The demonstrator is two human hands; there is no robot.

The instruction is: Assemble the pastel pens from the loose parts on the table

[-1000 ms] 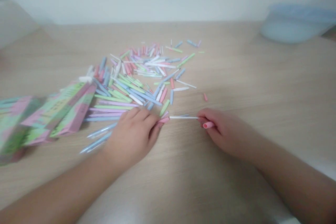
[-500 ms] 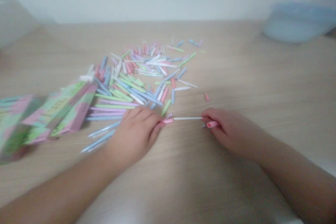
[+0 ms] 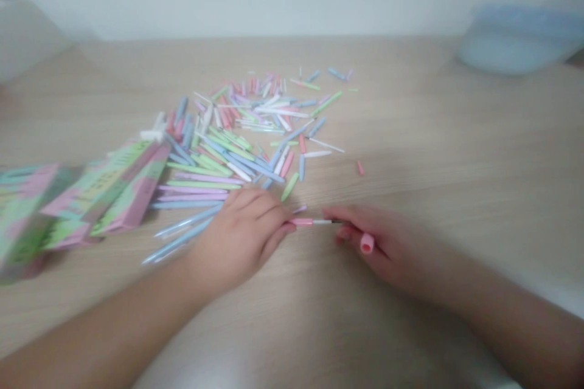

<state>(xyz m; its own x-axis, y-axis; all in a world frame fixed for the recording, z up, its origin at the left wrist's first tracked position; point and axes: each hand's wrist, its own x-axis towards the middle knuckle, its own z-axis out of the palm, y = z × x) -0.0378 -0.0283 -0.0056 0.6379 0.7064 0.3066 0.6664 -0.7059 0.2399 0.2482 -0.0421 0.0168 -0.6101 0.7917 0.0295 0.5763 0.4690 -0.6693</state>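
My left hand (image 3: 239,237) lies knuckles up on the wooden table (image 3: 410,152), fingers pinched on a pink pen barrel (image 3: 301,222). A thin white refill (image 3: 322,222) sticks out of the barrel toward my right hand (image 3: 387,246). That hand pinches the refill's right end and also keeps a pink cap (image 3: 367,244) tucked among its fingers. Just beyond both hands lies a spread pile of pastel pen parts (image 3: 246,134): pink, green, blue and white barrels, caps and refills.
Several pink-and-green pen boxes (image 3: 91,194) lie at the left, partly over the pile. A lone pink cap (image 3: 360,168) lies to the right of the pile. A pale blue tub (image 3: 515,39) stands at the far right by the wall.
My right hand moved left toward my left hand, and the white refill has slid into the pink barrel, so much less of it shows. Both hands shifted slightly nearer to me.
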